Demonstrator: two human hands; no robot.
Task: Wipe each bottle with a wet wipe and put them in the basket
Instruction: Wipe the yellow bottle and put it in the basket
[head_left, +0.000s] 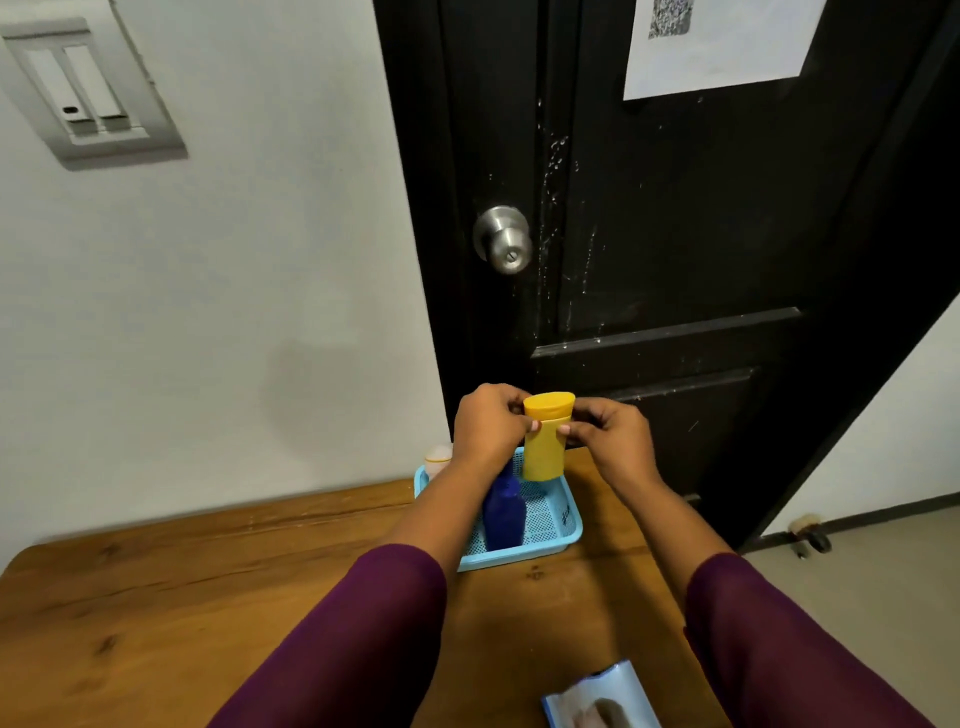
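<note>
Biggest thing in view is the black door (701, 234) filling everything from 12 to 3 o'clock, and under it the wooden surface (156, 597) runs across the bottom from 9 to 5. The light blue mesh basket (563, 525) sits at the far edge of the surface, just past dead centre toward 6 o'clock, and a pack of wet wipes (602, 701) lies right at the bottom edge around 5. The yellow bottle (545, 452) is up in the air above the basket, upright with its cap on top and touching nothing but fingers. A dark blue bottle (503, 514) is already lying in the basket, at its 9 o'clock side. The left hand (488, 421) and right hand (613, 436) both pinch the yellow one just below the cap, thumbs on the front and fingers curled round the back. I honestly can't spot a wipe in either hand, so I can't say if the wiping is done. There's a small pale bottle (438, 457) peeking out behind the basket at its 10 o'clock corner. My guess is we're at the drop-off step for the yellow one. Next move would be lowering it into the free half at 3 o'clock, then grabbing the pale one.
</note>
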